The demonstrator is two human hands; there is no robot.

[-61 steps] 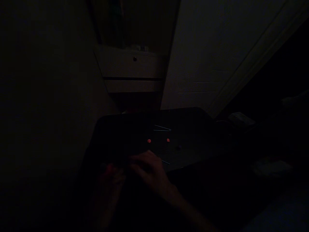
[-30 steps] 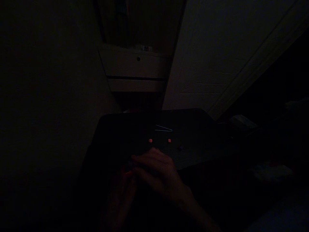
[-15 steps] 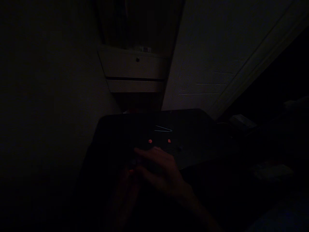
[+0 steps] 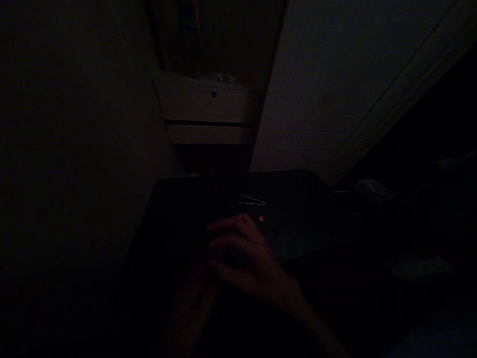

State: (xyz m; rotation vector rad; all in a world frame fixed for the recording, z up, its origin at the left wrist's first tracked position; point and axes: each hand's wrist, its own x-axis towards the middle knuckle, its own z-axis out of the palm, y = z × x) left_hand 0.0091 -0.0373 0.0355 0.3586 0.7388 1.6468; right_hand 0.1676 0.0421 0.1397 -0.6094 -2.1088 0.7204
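Note:
The scene is very dark. My right hand (image 4: 253, 263) reaches in over the dark table, its thumb and index finger curled to a pinch around a small dark purplish thing (image 4: 213, 254) that I cannot make out. Close below it, my left hand (image 4: 196, 293) is a dim reddish shape whose fingers meet the same spot; shadow hides most of them. Beyond the right hand lies a small red piece (image 4: 261, 219). Two thin pale prongs joined in a V, like tweezers (image 4: 253, 201), lie farther back. A small dark thing (image 4: 278, 230) sits right of the hand.
The black table (image 4: 208, 191) has rounded far corners. Behind it stands a pale drawer unit (image 4: 210, 107) between a wall and a light door-like panel (image 4: 309, 109). A pale box-like thing (image 4: 374, 190) is at the right.
My right fingers have moved up and curled more, covering the left red piece. The red spot between my hands no longer shows. The tweezers-like prongs stay in place.

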